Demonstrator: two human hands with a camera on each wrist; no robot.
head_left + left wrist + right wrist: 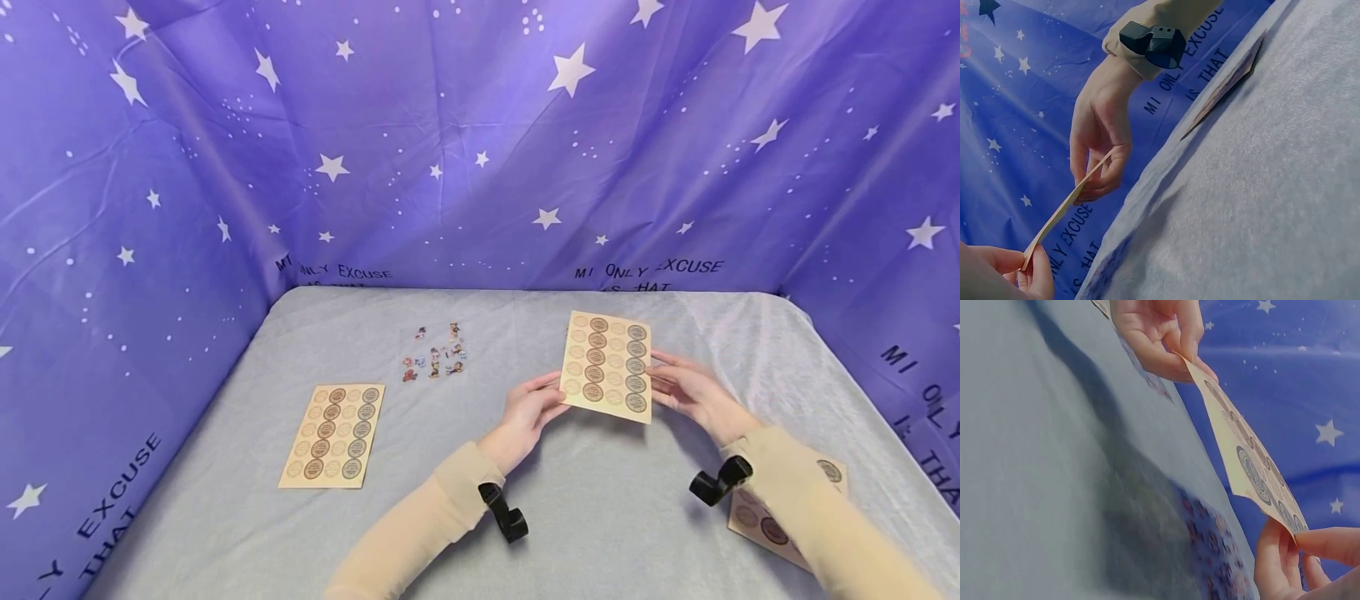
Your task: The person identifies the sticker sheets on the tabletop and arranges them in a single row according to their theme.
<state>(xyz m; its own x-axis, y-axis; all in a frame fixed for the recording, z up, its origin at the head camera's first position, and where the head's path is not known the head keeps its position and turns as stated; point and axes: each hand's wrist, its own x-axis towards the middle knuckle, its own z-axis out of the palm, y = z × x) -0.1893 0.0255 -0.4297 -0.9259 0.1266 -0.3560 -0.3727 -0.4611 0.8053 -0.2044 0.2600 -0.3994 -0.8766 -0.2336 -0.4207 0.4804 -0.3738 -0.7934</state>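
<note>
A tan sheet of round seal stickers (604,367) is held up above the table between both hands. My left hand (527,414) pinches its left edge near the lower corner, thumb on the printed face. On the opposite edge, my right hand (693,393) pinches it with thumb and fingers, as the right wrist view also shows on the sheet (1250,469). Seen nearly edge-on in the left wrist view, the sheet (1054,219) bends slightly. Below it in the right wrist view lies a patterned sticker sheet (1216,550), mostly hidden behind the held one in the head view.
Another tan sticker sheet (333,436) lies at the left of the grey cloth-covered table (600,517). A clear sheet of small cartoon stickers (435,354) lies at the back. Under the right forearm is a tan sheet (765,521), partly covered. Purple star-print curtains (450,208) enclose the table.
</note>
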